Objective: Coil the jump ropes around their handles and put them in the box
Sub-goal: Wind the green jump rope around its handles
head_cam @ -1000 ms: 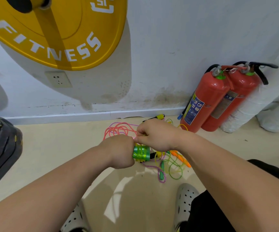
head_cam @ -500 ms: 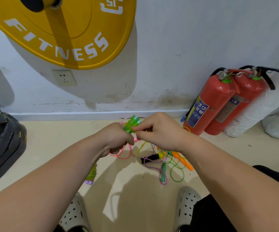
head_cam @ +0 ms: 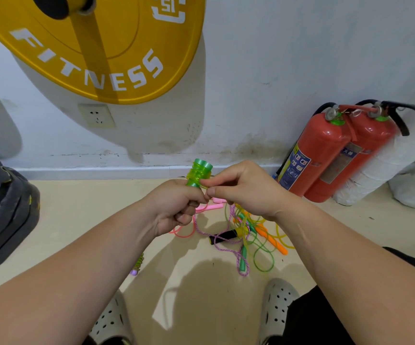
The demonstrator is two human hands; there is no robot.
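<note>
A person's left hand (head_cam: 174,207) grips the lower end of a green jump-rope handle (head_cam: 199,173), held upright above the floor (head_cam: 76,207), while the right hand (head_cam: 248,192) pinches its thin cord (head_cam: 203,187) beside it. Other tangled ropes (head_cam: 248,237) lie below, near two fire extinguishers (head_cam: 326,155) at right.

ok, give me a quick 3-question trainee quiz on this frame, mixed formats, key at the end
1. True or false: the left grip holds the green handle with its end sticking up above the fist.
2. The right grip: A) pinches the thin rope beside that handle; B) hangs idle; C) is out of view.
3. How many fire extinguishers stand against the wall?
Key: 1 true; 2 A; 3 two.
</note>
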